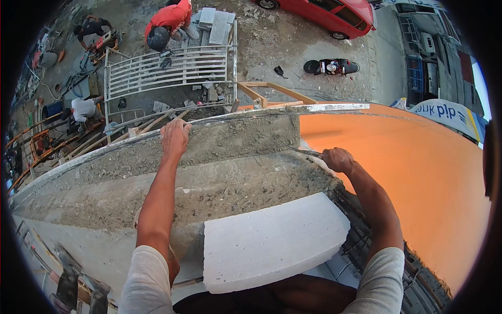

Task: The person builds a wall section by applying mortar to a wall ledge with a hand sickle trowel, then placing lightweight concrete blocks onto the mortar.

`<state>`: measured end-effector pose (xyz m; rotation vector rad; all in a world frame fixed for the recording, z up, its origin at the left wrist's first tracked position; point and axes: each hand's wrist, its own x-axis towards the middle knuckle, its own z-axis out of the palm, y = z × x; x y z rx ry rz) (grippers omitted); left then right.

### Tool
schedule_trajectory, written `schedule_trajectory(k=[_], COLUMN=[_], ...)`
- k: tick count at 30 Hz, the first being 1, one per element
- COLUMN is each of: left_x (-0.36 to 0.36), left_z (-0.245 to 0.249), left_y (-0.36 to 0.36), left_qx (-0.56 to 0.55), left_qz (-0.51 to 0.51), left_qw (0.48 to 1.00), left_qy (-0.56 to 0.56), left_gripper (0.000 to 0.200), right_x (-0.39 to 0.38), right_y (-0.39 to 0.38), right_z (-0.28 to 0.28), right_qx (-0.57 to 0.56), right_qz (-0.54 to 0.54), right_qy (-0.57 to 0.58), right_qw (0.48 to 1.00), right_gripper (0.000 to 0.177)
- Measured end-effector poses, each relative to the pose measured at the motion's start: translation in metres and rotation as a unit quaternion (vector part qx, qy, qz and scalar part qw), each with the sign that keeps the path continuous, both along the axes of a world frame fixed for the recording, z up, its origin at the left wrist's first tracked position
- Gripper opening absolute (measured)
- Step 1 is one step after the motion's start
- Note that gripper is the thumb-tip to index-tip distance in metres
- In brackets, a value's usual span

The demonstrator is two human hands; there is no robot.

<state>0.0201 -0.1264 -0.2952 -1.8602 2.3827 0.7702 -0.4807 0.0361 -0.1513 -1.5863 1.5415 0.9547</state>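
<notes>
My right hand (338, 159) is closed around the handle of a thin metal trowel (309, 152). Its tip meets the wet mortar (246, 136) beside the orange wall (397, 172). Further left, my left hand (175, 137) hooks its fingers over the long pale board (209, 120) along the ledge's outer edge; the fingertips are partly hidden. Grey mortar covers the top of the ledge, smoother in one band and crumbly in another. Nearer to me, a white lightweight block (274, 240) lies between my forearms.
Below stand a metal scaffold frame (167, 70), a stack of blocks (217, 26), a motorcycle (332, 67) and a red car (327, 15). A person in a red shirt (170, 21) and two other people work there. Steel bars (361, 230) run beside the block.
</notes>
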Motion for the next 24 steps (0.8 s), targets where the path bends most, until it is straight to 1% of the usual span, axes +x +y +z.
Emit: schedule_trajectory(k=[1,2,3,5,6,7,9,12,13,15,16,18,19,21,22,23,24], left_x=[-0.001,-0.004,-0.006,-0.004,-0.004,-0.003,-0.002,0.001,0.0,-0.002,-0.002,0.0,0.001,0.005,0.006,0.006,0.006], left_z=[0.003,0.007,0.01,0.022,0.031,0.041,0.058,0.068,0.067,0.069,0.074,0.084,0.09,0.1,0.105,0.108,0.108], left_y=[-0.001,-0.006,-0.009,-0.017,-0.02,-0.022,-0.02,-0.019,-0.019,-0.014,-0.015,-0.018,-0.016,-0.007,-0.002,-0.003,-0.003], left_qx=[0.005,0.004,0.004,-0.032,-0.034,-0.043,-0.055,-0.054,-0.073,-0.087,-0.106,-0.126,-0.137,-0.146,-0.14,-0.138,-0.143], left_qz=[0.001,0.003,0.003,0.007,0.003,-0.003,-0.008,0.0,-0.002,-0.002,-0.002,-0.007,-0.015,-0.023,-0.026,-0.03,-0.03], left_qw=[1.0,1.0,1.0,0.998,0.998,0.998,0.997,0.995,0.993,0.991,0.988,0.985,0.983,0.981,0.982,0.981,0.98], left_qy=[0.001,0.005,0.007,0.047,0.044,0.054,0.062,0.079,0.087,0.098,0.111,0.121,0.122,0.123,0.126,0.131,0.134], left_gripper=[0.025,0.024,0.024,0.023,0.023,0.023,0.023,0.022,0.022,0.022,0.021,0.02,0.021,0.021,0.021,0.021,0.021], right_x=[0.007,0.012,0.017,0.03,0.038,0.035,0.017,0.006,0.004,0.019,0.026,0.041,0.041,0.028,0.018,0.004,0.002], right_y=[0.0,0.0,-0.002,-0.002,-0.004,0.003,0.025,0.018,0.018,0.003,0.0,0.001,0.005,0.024,0.031,0.035,0.027], right_z=[0.008,0.009,0.008,0.003,0.004,-0.005,-0.027,-0.031,-0.031,-0.008,-0.006,-0.006,-0.01,-0.023,-0.032,-0.047,-0.048], right_qx=[-0.018,-0.046,-0.046,-0.097,-0.077,-0.08,-0.005,-0.017,-0.014,-0.055,-0.053,-0.124,-0.125,-0.085,-0.086,-0.061,-0.035], right_qz=[-0.037,-0.044,-0.044,-0.036,-0.054,-0.056,-0.003,0.004,0.006,-0.075,-0.073,-0.111,-0.113,-0.124,-0.124,-0.089,-0.052], right_qy=[-0.016,-0.042,-0.04,-0.086,-0.075,-0.079,-0.002,-0.014,-0.012,-0.071,-0.071,-0.092,-0.094,-0.059,-0.058,-0.065,-0.071], right_qw=[0.999,0.997,0.997,0.991,0.993,0.992,1.0,1.0,1.0,0.993,0.993,0.982,0.981,0.987,0.987,0.992,0.995], right_gripper=[0.041,0.04,0.04,0.04,0.041,0.041,0.041,0.043,0.043,0.044,0.044,0.046,0.046,0.046,0.046,0.045,0.044])
